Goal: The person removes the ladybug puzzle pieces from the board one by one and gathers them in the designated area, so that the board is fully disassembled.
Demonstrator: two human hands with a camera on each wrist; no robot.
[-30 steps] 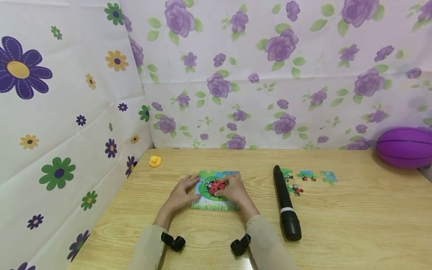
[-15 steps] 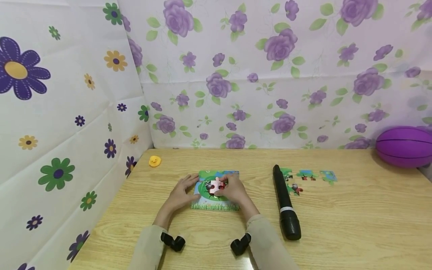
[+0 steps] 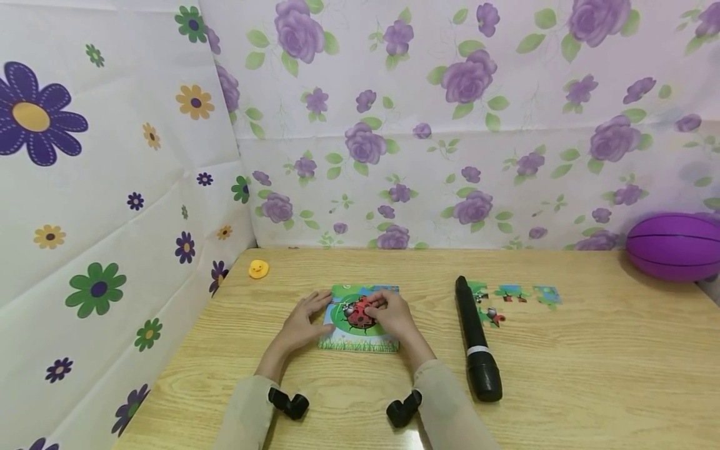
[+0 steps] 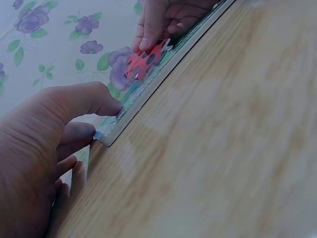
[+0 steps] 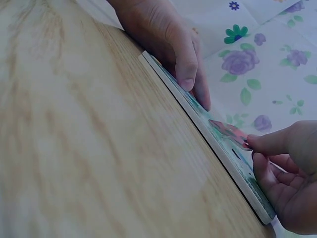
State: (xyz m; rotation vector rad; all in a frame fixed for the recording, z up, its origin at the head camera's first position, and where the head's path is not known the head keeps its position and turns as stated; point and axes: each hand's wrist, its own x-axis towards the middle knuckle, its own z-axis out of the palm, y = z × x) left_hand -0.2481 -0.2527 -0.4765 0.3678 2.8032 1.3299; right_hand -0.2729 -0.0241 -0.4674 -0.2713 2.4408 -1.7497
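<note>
A flat ladybug puzzle board (image 3: 357,342) with a grassy border lies on the table between both hands. My right hand (image 3: 394,315) pinches a red, black-spotted puzzle piece (image 4: 145,62) between thumb and fingertips. In the right wrist view the piece tilts just over the board's surface. At the board's left side is my left hand (image 3: 304,322), its thumb (image 4: 113,105) on the top face near the corner and its other fingers along the edge.
Several loose puzzle pieces (image 3: 512,292) lie to the right, beside a long black stick-like object (image 3: 475,337) with a white band. A yellow duck (image 3: 259,269) sits at the back left and a purple ball (image 3: 672,247) at the back right. Patterned sheets hang behind.
The held puzzle piece showed a pale face half a second ago and now shows red. My right fingers have shifted slightly on it. The left hand and board stayed put.
</note>
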